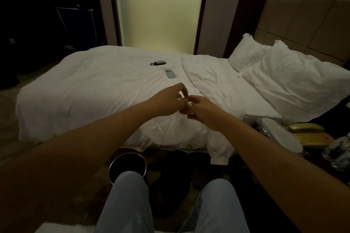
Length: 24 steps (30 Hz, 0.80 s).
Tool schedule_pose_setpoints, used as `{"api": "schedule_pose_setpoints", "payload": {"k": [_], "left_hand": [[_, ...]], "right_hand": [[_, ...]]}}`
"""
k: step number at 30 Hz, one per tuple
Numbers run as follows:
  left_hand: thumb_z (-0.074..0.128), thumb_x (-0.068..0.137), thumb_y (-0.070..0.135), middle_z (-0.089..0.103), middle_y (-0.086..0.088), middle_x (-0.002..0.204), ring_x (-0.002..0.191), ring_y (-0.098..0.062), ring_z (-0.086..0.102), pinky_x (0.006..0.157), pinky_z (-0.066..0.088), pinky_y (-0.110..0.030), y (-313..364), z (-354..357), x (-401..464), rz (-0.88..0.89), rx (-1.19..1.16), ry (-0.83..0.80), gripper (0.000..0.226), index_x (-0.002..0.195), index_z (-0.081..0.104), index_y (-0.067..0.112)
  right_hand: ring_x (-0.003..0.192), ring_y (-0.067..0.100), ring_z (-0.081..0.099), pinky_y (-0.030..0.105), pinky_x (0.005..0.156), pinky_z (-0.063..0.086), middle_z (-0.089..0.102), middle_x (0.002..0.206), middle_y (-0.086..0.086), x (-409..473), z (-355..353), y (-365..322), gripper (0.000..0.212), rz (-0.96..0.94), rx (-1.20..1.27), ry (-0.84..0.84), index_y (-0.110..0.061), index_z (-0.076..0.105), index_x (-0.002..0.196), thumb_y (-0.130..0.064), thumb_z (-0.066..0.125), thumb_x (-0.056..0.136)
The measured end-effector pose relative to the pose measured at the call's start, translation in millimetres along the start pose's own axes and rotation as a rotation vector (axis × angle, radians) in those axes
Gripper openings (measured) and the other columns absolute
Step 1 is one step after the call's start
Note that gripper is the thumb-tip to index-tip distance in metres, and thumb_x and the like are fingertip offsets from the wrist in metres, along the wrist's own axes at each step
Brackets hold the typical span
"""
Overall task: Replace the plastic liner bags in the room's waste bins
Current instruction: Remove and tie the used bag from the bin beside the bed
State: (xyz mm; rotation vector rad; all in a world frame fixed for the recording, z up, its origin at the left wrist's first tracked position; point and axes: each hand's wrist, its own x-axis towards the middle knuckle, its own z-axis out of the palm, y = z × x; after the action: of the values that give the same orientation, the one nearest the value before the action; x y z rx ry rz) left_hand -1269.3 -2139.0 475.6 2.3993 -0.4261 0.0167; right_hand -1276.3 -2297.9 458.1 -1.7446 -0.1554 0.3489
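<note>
2 hands meet over the bed (94, 85): our left hand (168, 101) and right hand (200, 110) pinch a thin clear liner (170, 128), probably teasing it open for the bare bin (127, 164) below.

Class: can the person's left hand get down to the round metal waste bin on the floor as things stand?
Probably yes. The left hand is busy pinching a thin clear plastic bag with the right hand, but nothing covers the round metal waste bin, beside the left knee.

A dim hotel-type bedroom: beyond the hands (186, 105) lies a bed (94, 91) in white linen with two pillows (295, 79) and a padded headboard (306, 22) to their right, a corded telephone (310, 135) right of them, a metal waste bin (127, 164) below them
</note>
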Motion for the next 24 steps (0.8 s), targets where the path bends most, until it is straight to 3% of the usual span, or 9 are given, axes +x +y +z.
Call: {"api": "schedule_pose_setpoints", "payload": {"k": [3, 6, 9, 12, 14, 17, 19, 24], "left_hand": [[0.064, 0.094, 0.025, 0.071, -0.002, 0.081, 0.073, -0.013, 0.064, 0.064, 0.049, -0.025, -3, -7, 0, -0.046, -0.25, 0.022, 0.018, 0.111, 0.057, 0.024], [0.067, 0.09, 0.019, 0.069, -0.006, 0.079, 0.074, -0.014, 0.063, 0.072, 0.054, -0.031, -9, -13, -2, -0.057, -0.46, 0.013, 0.025, 0.114, 0.059, 0.025], [0.068, 0.093, 0.033, 0.071, -0.006, 0.096, 0.087, -0.016, 0.068, 0.084, 0.059, -0.034, -11, -14, -5, -0.054, -0.58, 0.018, 0.033, 0.124, 0.057, 0.025], [0.055, 0.095, 0.055, 0.065, -0.007, 0.119, 0.106, -0.022, 0.067, 0.094, 0.058, -0.04, -16, -14, -4, -0.136, -0.774, 0.069, 0.048, 0.131, 0.054, 0.022], [0.051, 0.099, 0.052, 0.066, -0.007, 0.12, 0.11, -0.022, 0.066, 0.098, 0.055, -0.041, -20, -14, -2, -0.198, -0.892, 0.102, 0.043, 0.126, 0.058, 0.019], [0.057, 0.1, 0.028, 0.068, -0.001, 0.116, 0.107, -0.015, 0.064, 0.101, 0.051, -0.036, -28, -6, -2, -0.135, -0.568, 0.077, 0.021, 0.118, 0.064, 0.019], [0.061, 0.098, 0.024, 0.068, 0.0, 0.115, 0.106, -0.014, 0.062, 0.098, 0.048, -0.031, -30, 0, -3, -0.091, -0.377, 0.003, 0.021, 0.118, 0.067, 0.019], [0.06, 0.098, 0.024, 0.073, -0.001, 0.106, 0.102, -0.02, 0.068, 0.093, 0.053, -0.033, -30, 2, -6, -0.094, -0.404, -0.128, 0.021, 0.114, 0.073, 0.019]], "right_hand": [[0.101, 0.017, 0.068, 0.022, 0.079, 0.058, 0.065, 0.109, 0.005, 1, 0, 0, 0.022, -0.078, -0.081, 0.039, -0.02, 0.067, 0.105, -0.013, 0.076, 0.087], [0.098, 0.017, 0.068, 0.025, 0.081, 0.06, 0.065, 0.106, 0.006, 2, -1, 2, 0.018, -0.123, -0.16, 0.082, -0.017, 0.07, 0.103, -0.02, 0.077, 0.086], [0.089, 0.015, 0.069, 0.027, 0.081, 0.061, 0.067, 0.1, 0.008, 2, -2, 4, 0.022, -0.142, -0.191, 0.097, -0.012, 0.071, 0.105, -0.024, 0.076, 0.088], [0.086, 0.016, 0.07, 0.027, 0.08, 0.061, 0.071, 0.098, 0.013, 0, -6, 3, 0.026, -0.116, -0.175, 0.095, -0.005, 0.071, 0.107, -0.023, 0.075, 0.089], [0.086, 0.017, 0.071, 0.027, 0.079, 0.061, 0.072, 0.101, 0.014, -2, -8, 2, 0.024, -0.093, -0.17, 0.081, -0.005, 0.072, 0.107, -0.02, 0.075, 0.089], [0.087, 0.02, 0.071, 0.032, 0.083, 0.061, 0.072, 0.107, 0.019, -4, -10, -2, 0.02, -0.078, -0.119, 0.041, -0.006, 0.072, 0.109, -0.01, 0.073, 0.089], [0.085, 0.021, 0.07, 0.035, 0.084, 0.061, 0.071, 0.106, 0.02, -6, -10, -6, 0.019, -0.087, -0.079, 0.009, -0.005, 0.072, 0.108, -0.003, 0.07, 0.089], [0.082, 0.023, 0.069, 0.035, 0.081, 0.061, 0.069, 0.098, 0.02, -9, -10, -18, 0.022, -0.092, -0.086, -0.008, -0.002, 0.07, 0.106, 0.005, 0.069, 0.085]]}}
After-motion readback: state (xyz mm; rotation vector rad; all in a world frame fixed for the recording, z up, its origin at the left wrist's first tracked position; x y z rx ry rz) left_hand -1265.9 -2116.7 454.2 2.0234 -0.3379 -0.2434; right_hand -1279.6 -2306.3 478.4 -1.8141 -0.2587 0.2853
